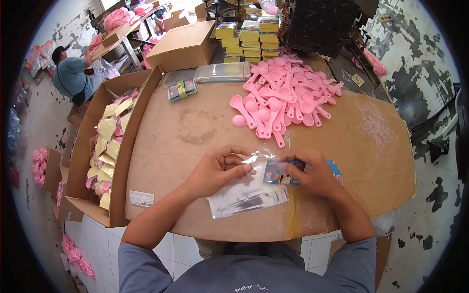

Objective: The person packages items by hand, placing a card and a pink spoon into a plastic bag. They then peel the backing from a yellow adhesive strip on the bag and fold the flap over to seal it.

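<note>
My left hand pinches the edge of a clear plastic bag over the cardboard-covered table. My right hand holds a blue printed card at the bag's opening. Below my hands lies a stack of clear plastic bags. More blue cards lie partly hidden behind my right hand. Beyond my hands is a heap of pink plastic spoons.
An open carton of packed yellow and pink items stands left. Behind are a closed box, stacked card bundles, a clear container and a banded card pack. A person sits back left. Plastic strands lie right.
</note>
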Demonstrator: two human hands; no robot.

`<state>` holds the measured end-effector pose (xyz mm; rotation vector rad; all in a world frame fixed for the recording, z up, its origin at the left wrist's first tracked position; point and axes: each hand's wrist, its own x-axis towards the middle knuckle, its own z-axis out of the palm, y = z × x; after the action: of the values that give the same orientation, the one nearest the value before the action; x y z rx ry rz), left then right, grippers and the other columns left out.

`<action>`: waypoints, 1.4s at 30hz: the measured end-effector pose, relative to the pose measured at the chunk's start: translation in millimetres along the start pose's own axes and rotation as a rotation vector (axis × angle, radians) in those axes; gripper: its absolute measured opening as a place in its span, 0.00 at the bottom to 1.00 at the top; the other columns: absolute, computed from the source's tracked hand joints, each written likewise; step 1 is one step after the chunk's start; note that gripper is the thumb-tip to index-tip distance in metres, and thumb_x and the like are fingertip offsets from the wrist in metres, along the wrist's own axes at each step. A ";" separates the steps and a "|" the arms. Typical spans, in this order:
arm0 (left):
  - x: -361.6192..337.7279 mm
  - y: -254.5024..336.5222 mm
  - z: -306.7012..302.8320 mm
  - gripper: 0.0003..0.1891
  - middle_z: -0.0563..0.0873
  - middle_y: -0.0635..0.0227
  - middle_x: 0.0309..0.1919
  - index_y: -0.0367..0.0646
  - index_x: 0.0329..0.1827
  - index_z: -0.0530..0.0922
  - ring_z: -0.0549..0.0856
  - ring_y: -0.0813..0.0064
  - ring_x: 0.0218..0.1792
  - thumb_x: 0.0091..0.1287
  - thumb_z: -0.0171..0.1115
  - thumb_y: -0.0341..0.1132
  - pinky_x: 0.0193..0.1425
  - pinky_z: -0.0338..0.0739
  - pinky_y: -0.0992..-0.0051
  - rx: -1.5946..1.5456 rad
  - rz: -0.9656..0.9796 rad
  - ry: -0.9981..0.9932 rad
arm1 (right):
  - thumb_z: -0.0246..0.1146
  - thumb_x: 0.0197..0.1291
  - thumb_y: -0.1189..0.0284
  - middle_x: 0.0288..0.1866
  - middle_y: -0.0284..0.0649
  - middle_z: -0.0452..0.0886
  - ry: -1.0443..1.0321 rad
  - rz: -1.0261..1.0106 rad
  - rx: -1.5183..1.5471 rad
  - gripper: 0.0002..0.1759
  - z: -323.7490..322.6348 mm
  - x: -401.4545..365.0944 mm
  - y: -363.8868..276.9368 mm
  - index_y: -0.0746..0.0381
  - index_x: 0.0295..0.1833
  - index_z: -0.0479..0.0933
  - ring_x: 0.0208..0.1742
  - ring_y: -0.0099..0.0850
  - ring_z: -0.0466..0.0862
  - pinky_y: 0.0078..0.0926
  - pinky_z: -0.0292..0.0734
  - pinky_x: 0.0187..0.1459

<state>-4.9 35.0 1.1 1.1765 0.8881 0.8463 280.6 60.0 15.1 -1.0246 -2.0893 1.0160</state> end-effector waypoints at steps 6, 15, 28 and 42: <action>-2.4 -3.2 9.3 0.21 0.94 0.58 0.44 0.31 0.66 0.78 0.92 0.76 0.49 0.73 0.71 0.27 0.55 0.85 0.77 0.047 0.007 0.096 | 0.71 0.69 0.76 0.43 0.33 0.88 0.394 0.012 0.360 0.09 13.9 1.6 7.5 0.62 0.52 0.86 0.40 0.17 0.84 0.22 0.80 0.39; -8.5 -10.2 18.7 0.22 0.93 0.58 0.47 0.34 0.70 0.77 0.92 0.74 0.52 0.75 0.68 0.26 0.61 0.86 0.74 0.435 0.151 -0.036 | 0.73 0.66 0.78 0.42 0.37 0.85 -0.002 -0.181 0.045 0.09 15.5 2.6 -11.0 0.65 0.50 0.86 0.39 0.22 0.85 0.24 0.80 0.40; -11.9 -7.1 21.7 0.22 0.93 0.59 0.47 0.34 0.72 0.75 0.91 0.76 0.51 0.76 0.66 0.25 0.59 0.85 0.75 0.223 0.122 -0.060 | 0.75 0.63 0.77 0.42 0.39 0.85 0.128 -0.166 0.066 0.08 20.1 5.2 -9.7 0.65 0.46 0.86 0.41 0.26 0.86 0.25 0.81 0.41; -10.1 -7.2 25.9 0.24 0.91 0.56 0.50 0.34 0.74 0.72 0.91 0.76 0.49 0.77 0.65 0.25 0.54 0.86 0.75 0.062 0.155 0.079 | 0.71 0.69 0.73 0.44 0.35 0.85 0.354 0.038 0.445 0.08 23.8 2.5 -12.1 0.64 0.51 0.85 0.43 0.23 0.84 0.25 0.80 0.47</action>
<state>15.0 14.3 -0.7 1.2848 0.9015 1.0027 256.5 48.3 12.9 -0.9344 -1.4787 1.1545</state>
